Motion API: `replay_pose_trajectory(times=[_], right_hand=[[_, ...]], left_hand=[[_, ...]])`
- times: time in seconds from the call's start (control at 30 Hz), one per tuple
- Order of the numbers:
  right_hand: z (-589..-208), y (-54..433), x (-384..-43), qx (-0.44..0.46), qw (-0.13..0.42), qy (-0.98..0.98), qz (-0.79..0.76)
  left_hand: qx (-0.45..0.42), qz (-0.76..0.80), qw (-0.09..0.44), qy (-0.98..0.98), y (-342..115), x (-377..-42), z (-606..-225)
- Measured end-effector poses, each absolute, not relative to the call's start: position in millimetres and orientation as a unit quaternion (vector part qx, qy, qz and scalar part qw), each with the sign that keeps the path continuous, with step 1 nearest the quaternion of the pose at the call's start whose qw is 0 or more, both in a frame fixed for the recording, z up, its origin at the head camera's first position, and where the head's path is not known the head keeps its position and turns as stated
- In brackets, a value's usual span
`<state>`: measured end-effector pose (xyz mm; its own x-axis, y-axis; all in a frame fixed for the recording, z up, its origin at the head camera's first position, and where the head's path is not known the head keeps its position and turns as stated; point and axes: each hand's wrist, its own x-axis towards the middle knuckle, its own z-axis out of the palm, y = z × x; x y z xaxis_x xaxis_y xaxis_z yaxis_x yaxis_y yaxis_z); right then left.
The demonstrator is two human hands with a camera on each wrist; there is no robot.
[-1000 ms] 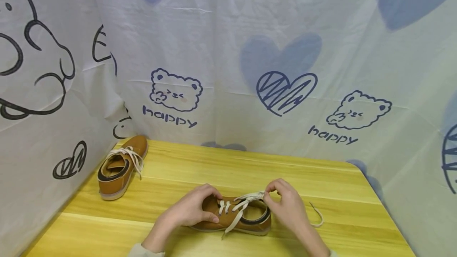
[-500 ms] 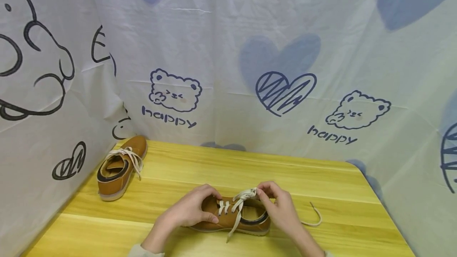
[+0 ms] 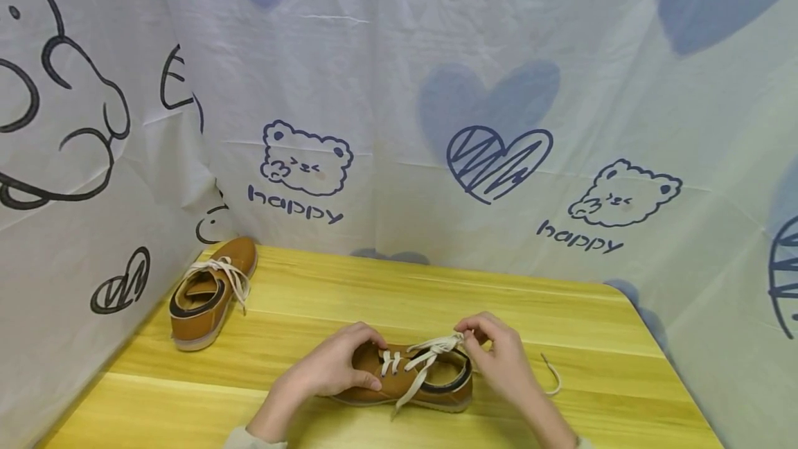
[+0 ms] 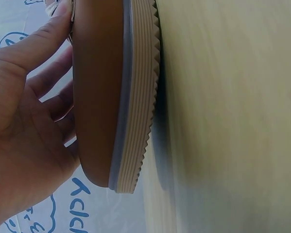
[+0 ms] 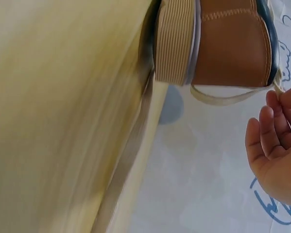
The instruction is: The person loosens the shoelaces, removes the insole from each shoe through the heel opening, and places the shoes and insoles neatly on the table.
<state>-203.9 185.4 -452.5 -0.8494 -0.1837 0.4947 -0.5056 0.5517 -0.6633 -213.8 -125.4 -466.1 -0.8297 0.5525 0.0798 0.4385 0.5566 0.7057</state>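
Observation:
A brown lace-up shoe (image 3: 393, 388) stands upright at the front of the table, toe to the left. My left hand (image 3: 330, 364) grips its toe end, thumb on the near side and fingers over the far side. In the left wrist view that hand (image 4: 33, 121) lies along the shoe's brown upper (image 4: 99, 97). My right hand (image 3: 497, 354) pinches a cream shoelace (image 3: 442, 344) between thumb and fingertips, just above the shoe's opening. Behind the heel (image 5: 228, 48) in the right wrist view, a strand of lace (image 5: 223, 101) runs to the pinching fingertips.
A matching brown shoe (image 3: 202, 317), laced, stands at the table's left edge. One lace end (image 3: 553, 374) lies on the yellow wooden table (image 3: 349, 289), right of my right hand. Printed cloth (image 3: 399, 89) hangs behind and at both sides.
My right hand first moved left toward the tongue with the lace, then back right, drawing the lace over the opening again. My left hand has stayed on the toe.

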Motion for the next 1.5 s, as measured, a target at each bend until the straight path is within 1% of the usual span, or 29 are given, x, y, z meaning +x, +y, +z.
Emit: replay_pose_trajectory(times=[0.07,0.17,0.4,0.47,0.77,0.87,1.0,1.1,1.27,1.5], right_hand=[[-452.4,188.0,-205.4,0.21,0.2,-0.867,0.405],[-452.4,191.4,-207.1,0.223,0.205,-0.877,0.373],[-454.9,190.9,-205.9,0.247,0.172,-0.896,0.326],[-456.0,190.6,-205.4,0.256,0.173,-0.895,0.321],[-453.8,188.1,-204.8,0.339,0.215,-0.877,0.266],[-451.9,185.4,-204.8,0.34,0.217,-0.883,0.242],[-452.2,183.9,-205.2,0.326,0.204,-0.892,0.238],[-453.7,185.7,-205.1,0.302,0.174,-0.893,0.284],[-455.3,190.2,-204.5,0.25,0.112,-0.861,0.429],[-455.8,187.7,-202.5,0.18,0.079,-0.79,0.581]], left_hand=[[0.281,0.375,0.075,0.88,-124.9,-213.4,-466.0],[0.282,0.375,0.074,0.88,-124.5,-212.9,-466.1],[0.285,0.374,0.073,0.88,-125.4,-213.6,-467.6],[0.285,0.375,0.072,0.879,-125.4,-213.4,-467.7],[0.284,0.373,0.069,0.881,-125.0,-213.6,-468.0],[0.282,0.373,0.069,0.881,-125.2,-214.0,-467.8],[0.285,0.378,0.071,0.878,-124.4,-213.6,-466.2],[0.288,0.383,0.074,0.874,-123.9,-213.0,-464.9],[0.288,0.384,0.074,0.874,-124.3,-212.8,-464.6],[0.288,0.373,0.069,0.879,-125.1,-214.0,-465.8]])
